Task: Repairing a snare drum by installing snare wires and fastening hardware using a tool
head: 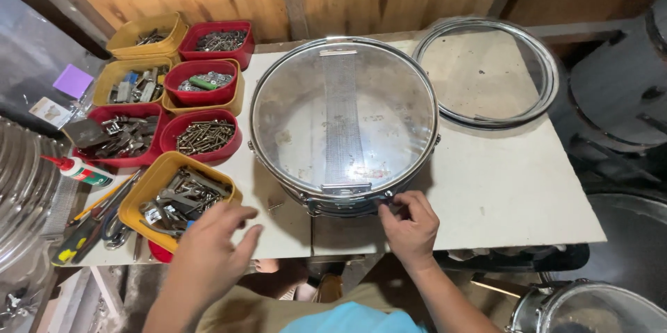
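drum [344, 118] lies flat mid-table [500, 187], wires up. my right hand [410, 225] pinches the fitting on its near rim; my left hand [212, 250], fingers loosely spread and empty, hovers beside the yellow tray [149, 184] of metal parts.

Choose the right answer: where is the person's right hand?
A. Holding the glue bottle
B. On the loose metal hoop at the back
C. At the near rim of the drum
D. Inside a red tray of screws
C: the right hand touches the near rim of the drum, far from the metal hoop and the trays.
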